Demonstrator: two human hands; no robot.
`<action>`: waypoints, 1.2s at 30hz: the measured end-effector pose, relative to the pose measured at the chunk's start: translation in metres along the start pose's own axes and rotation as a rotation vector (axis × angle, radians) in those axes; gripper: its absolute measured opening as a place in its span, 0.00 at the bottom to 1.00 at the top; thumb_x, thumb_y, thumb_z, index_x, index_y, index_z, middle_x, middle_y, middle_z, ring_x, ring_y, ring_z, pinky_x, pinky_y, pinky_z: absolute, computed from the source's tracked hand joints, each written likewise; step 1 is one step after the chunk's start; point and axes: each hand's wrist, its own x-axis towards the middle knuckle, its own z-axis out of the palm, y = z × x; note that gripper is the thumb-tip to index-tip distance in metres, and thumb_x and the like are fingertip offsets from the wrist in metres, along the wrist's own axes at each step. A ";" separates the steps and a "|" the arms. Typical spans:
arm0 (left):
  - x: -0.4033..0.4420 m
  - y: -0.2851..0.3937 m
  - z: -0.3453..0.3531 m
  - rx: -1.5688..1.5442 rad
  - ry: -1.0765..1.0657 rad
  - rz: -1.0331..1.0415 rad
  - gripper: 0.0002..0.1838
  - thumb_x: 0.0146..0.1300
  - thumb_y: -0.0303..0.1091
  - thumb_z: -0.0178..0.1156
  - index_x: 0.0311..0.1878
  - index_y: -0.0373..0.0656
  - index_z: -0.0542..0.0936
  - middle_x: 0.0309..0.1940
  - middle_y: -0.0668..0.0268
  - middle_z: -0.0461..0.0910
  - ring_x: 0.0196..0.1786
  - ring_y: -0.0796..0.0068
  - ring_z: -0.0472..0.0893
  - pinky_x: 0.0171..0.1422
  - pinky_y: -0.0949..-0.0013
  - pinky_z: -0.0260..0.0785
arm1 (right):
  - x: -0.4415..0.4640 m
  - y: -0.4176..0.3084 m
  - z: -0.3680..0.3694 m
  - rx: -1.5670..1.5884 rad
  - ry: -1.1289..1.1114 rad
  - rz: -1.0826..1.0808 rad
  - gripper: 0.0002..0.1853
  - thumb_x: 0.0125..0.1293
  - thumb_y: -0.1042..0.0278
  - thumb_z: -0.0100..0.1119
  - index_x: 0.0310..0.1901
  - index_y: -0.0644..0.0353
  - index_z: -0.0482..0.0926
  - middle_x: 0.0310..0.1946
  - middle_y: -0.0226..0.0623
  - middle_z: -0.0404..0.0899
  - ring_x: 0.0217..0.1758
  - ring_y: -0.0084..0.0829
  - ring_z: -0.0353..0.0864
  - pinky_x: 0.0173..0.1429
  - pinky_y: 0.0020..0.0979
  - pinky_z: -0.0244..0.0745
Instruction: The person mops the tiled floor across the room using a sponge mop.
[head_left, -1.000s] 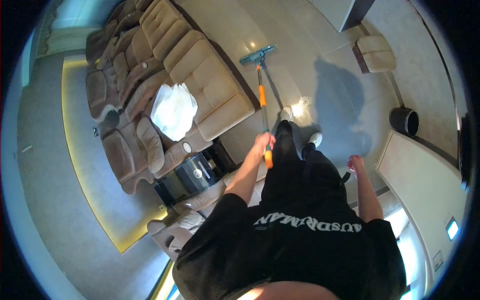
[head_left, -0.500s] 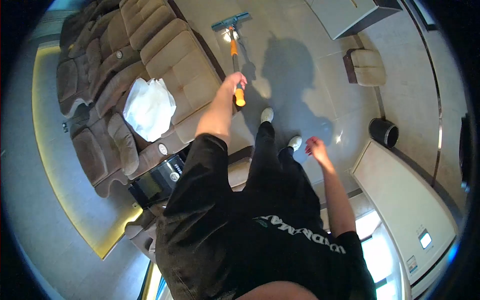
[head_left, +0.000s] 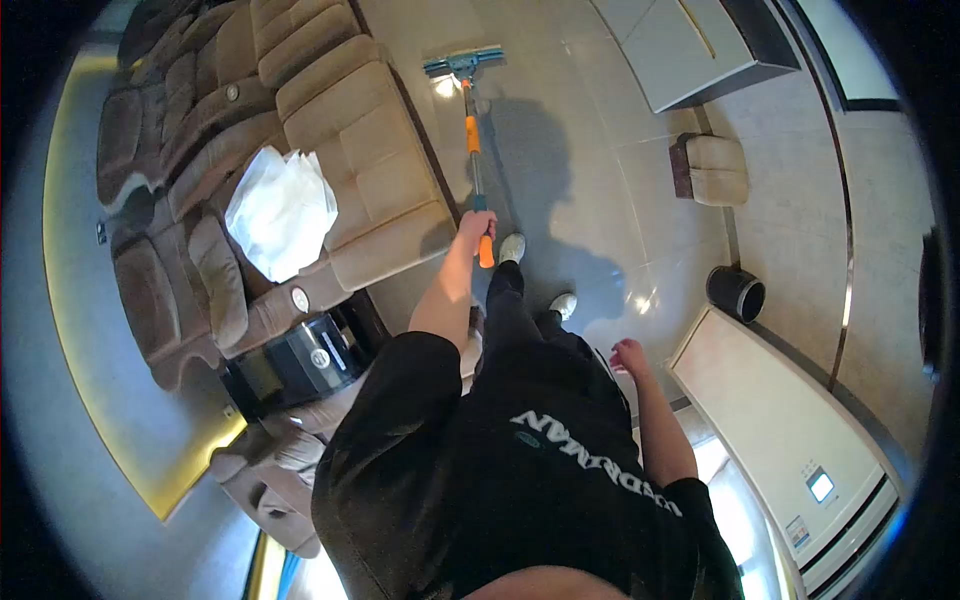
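Presently | left hand (head_left: 477, 228): grip wrapped round mop (head_left: 473, 140) by orange end (head_left: 486, 252) | blue head (head_left: 464, 64) well ahead

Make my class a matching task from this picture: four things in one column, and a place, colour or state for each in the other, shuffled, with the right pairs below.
Column one:
1. Mop
2. Bin
3. Bundle
4. Right hand

Column two:
A. Lying on the sofa
B. Holding nothing
C. Gripped in the left hand
D. Black

Right pairs: 1-C, 2-D, 3-A, 4-B
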 end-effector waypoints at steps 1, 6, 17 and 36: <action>-0.020 -0.018 0.001 0.023 0.026 -0.009 0.09 0.45 0.27 0.52 0.12 0.39 0.68 0.09 0.63 0.65 0.12 0.70 0.68 0.15 0.67 0.59 | -0.002 0.001 -0.002 0.016 -0.017 -0.060 0.07 0.53 0.68 0.48 0.31 0.60 0.72 0.17 0.39 0.74 0.17 0.30 0.75 0.22 0.30 0.73; -0.117 -0.124 0.036 -0.032 0.042 -0.010 0.06 0.45 0.26 0.53 0.16 0.38 0.69 0.11 0.63 0.67 0.12 0.69 0.69 0.17 0.68 0.62 | -0.008 0.021 -0.022 -0.086 -0.015 -0.194 0.07 0.54 0.66 0.48 0.31 0.58 0.71 0.17 0.37 0.74 0.17 0.28 0.74 0.21 0.29 0.71; -0.292 -0.256 0.121 -0.043 0.091 -0.229 0.05 0.52 0.26 0.52 0.23 0.42 0.67 0.15 0.72 0.65 0.15 0.83 0.64 0.17 0.78 0.60 | 0.071 0.123 -0.101 -0.193 -0.265 -0.305 0.10 0.57 0.62 0.46 0.33 0.59 0.71 0.19 0.38 0.74 0.18 0.29 0.74 0.23 0.31 0.73; -0.417 -0.340 0.157 0.444 0.178 -0.228 0.09 0.47 0.25 0.50 0.34 0.38 0.66 0.12 0.67 0.65 0.10 0.76 0.65 0.11 0.71 0.57 | 0.067 0.236 -0.254 0.324 0.074 -0.020 0.06 0.49 0.66 0.49 0.27 0.59 0.71 0.15 0.40 0.71 0.14 0.31 0.71 0.18 0.32 0.69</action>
